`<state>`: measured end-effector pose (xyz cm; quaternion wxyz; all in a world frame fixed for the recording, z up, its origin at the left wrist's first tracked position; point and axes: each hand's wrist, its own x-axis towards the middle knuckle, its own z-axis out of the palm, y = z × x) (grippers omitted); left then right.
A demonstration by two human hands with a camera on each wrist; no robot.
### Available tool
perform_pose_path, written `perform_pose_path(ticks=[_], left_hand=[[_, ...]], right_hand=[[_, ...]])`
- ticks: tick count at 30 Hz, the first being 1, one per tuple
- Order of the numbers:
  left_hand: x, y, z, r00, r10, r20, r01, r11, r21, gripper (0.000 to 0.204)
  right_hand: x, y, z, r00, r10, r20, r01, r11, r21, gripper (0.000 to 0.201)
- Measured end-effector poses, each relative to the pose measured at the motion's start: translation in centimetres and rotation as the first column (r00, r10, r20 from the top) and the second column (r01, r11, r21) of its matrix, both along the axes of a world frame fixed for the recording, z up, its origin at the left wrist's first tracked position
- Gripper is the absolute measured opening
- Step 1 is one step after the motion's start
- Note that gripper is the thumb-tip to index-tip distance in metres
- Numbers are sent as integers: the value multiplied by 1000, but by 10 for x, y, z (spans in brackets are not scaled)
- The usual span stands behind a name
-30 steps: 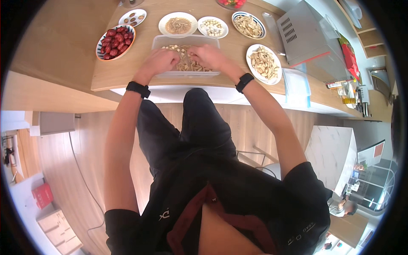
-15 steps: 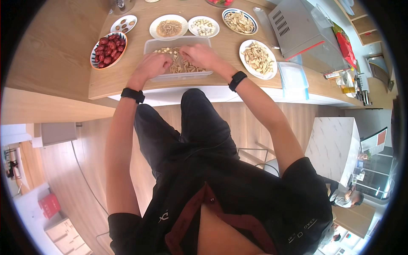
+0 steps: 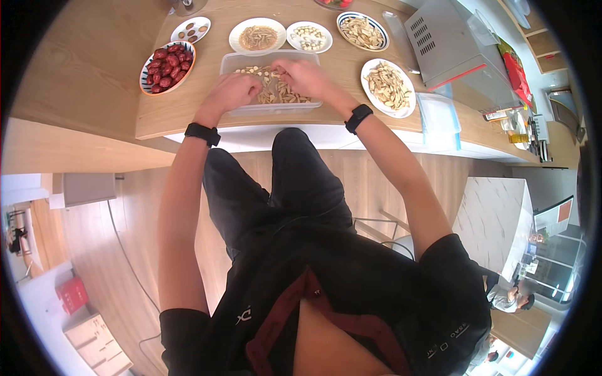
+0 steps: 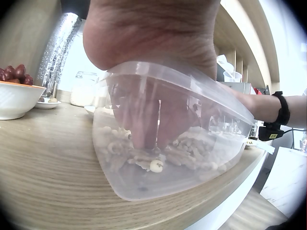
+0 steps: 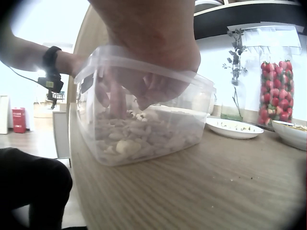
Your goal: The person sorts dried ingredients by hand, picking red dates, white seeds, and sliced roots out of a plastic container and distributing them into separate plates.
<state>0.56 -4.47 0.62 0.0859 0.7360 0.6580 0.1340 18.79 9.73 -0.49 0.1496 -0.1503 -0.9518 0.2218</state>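
A clear plastic box [image 3: 276, 109] holds pale dried root-like pieces [image 3: 291, 98] and white round pieces, one of which, a white bead-like piece [image 4: 156, 166], shows through the wall. My left hand [image 3: 232, 93] reaches in over the left end; through the plastic its fingers [image 4: 146, 129] point straight down among the pieces. At the right end my right hand [image 3: 304, 78] dips in, its fingers [image 5: 148, 98] bent above the heap. I cannot tell whether the right fingertips pinch any piece.
Left of the box stands a bowl of red dates [image 3: 168, 67], with a small dish [image 3: 191, 30] behind. Behind the box are a plate of thin strips [image 3: 258, 37] and a plate of white pieces [image 3: 309, 37]. A plate of dried slices [image 3: 387, 88] and a bag [image 3: 439, 119] lie right.
The head view has shifted slightly. Both hands stay in the box, and the right hand has moved a little among the pieces, toward the box's far side.
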Motion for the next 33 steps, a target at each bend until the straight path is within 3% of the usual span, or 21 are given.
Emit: perform_pose_path(ticks=[4,10,14,18,21,23,28,30,31,33], left_hand=[[1,1,3,1000,13,-28,-14,999,-46,10],[-2,5,-2,1000,-14,-13,13,998,-55,9],[-3,3,-3,999,-33,-9,33,999,-34,9],[-5,6,-7,1000,-15,-11,15,999,-49,10],[-4,4,-11,1000,-10,15,10,1000,-13,10],[-2,2,-3,1000,16,-8,-17,998,-65,11],[-1,1,-2,1000,12,-21,-13,999,-53,12],[-3,2,-3,999,13,-31,-15,998,-62,12],[-5,4,-8,1000,3,-29,-4,999,-51,12],[-7,6,-12,999,-19,-32,18,999,-41,12]], right_hand=[[0,-1,2,1000,-17,-1,17,1000,-5,26],[14,5,12,967,-54,-248,-10,969,-249,18],[66,17,22,877,-304,-372,205,937,-283,18],[134,45,16,766,-552,-330,496,833,-244,17],[183,70,-3,772,-561,-298,541,827,-154,16],[195,68,-2,708,-646,-285,648,755,-102,17],[168,51,9,731,-609,-309,600,789,-137,18],[140,35,17,792,-498,-354,476,866,-154,16],[126,30,16,834,-436,-338,435,897,-84,16],[94,0,36,912,-343,-227,342,939,-45,19]])
